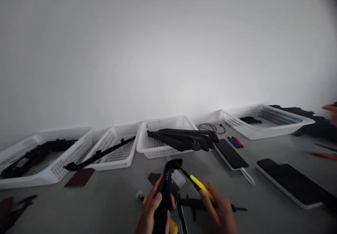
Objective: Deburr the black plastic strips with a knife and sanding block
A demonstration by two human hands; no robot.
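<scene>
My left hand (152, 204) is closed round a long black plastic part (165, 184), held upright with its bent end at the top. In my right hand (219, 211) is a yellow and black utility knife (201, 186), gripped by the handle. The knife's tip points up and left to the bent end of the part; whether it touches cannot be made out. Beneath my hands lie a yellow-handled tool (173, 227), partly hidden, and a thin black part (193, 203).
White baskets (123, 165) stand along the wall, some holding black parts. Several black parts (181, 141) jut over the middle basket's edge. To the right lie a phone-like slab (231, 155), colored markers or lighters (235, 141) and a larger black-topped slab (288, 183). Another person's hand (333, 112) shows far right.
</scene>
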